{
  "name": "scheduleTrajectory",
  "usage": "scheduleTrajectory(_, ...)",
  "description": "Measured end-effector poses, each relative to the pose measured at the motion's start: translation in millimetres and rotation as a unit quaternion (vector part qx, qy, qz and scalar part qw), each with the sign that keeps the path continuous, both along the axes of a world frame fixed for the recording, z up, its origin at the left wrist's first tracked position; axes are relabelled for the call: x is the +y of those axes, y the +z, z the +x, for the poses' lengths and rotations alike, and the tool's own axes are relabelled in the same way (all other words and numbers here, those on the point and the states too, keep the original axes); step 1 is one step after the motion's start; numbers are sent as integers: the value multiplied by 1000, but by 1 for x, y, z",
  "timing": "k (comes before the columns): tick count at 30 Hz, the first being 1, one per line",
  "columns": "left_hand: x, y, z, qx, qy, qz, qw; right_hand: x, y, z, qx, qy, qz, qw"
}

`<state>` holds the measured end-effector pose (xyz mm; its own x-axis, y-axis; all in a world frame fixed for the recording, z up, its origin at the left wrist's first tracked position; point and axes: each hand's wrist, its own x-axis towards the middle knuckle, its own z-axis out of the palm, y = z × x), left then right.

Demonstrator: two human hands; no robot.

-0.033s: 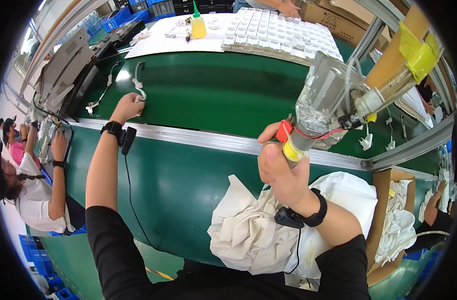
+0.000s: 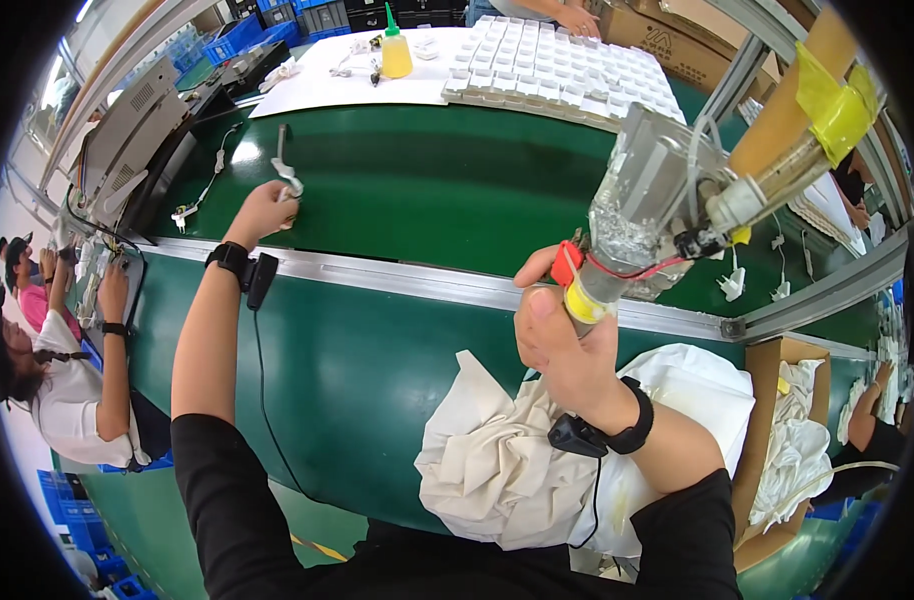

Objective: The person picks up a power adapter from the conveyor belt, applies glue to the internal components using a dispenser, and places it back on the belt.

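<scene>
My left hand is closed on a short white cable over the green belt. The cable's far end points away from me, and the part inside my fingers is hidden. My right hand grips the lower end of a tape-wrapped tube tool. That tool has a yellow ring, a red piece and red wire at its neck, and foil and clear wrapping above. Beneath my right forearm lies a crumpled cream cloth.
More white cables lie on the belt at left and right. Beyond it are a squeeze bottle of yellow liquid and rows of small white boxes. A cardboard box of cloths stands right. Co-workers sit at left.
My left hand has shifted slightly to the right, and the white cable moved with it. My right hand and the tube tool stay in place.
</scene>
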<state>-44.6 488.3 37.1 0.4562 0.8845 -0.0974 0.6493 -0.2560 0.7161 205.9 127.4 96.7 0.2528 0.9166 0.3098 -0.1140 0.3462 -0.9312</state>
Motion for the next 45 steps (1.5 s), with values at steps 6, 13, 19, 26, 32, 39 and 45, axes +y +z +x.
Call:
scheduleTrajectory(6,-115,43,115,-127,-130,-76,980,-3,-3,0,7,-3,1,1000)
scheduleTrajectory(13,-210,11,153,-146,-264,-181,936,-5,-5,10,18,-4,18,1000)
scheduleTrajectory(19,-257,-8,139,-298,-82,-511,802,-4,0,21,19,-30,4,999)
scheduleTrajectory(26,-303,-40,140,-359,-169,-572,718,5,2,21,7,-64,-6,998)
scheduleTrajectory(32,-305,-49,140,-388,-210,-590,676,4,-4,24,1,-69,1,998)
scheduleTrajectory(39,-305,-47,142,-376,-223,-580,687,7,-6,26,-6,-80,1,997)
scheduleTrajectory(45,-305,-50,141,-375,-225,-583,685,9,-11,27,-19,-91,5,996)
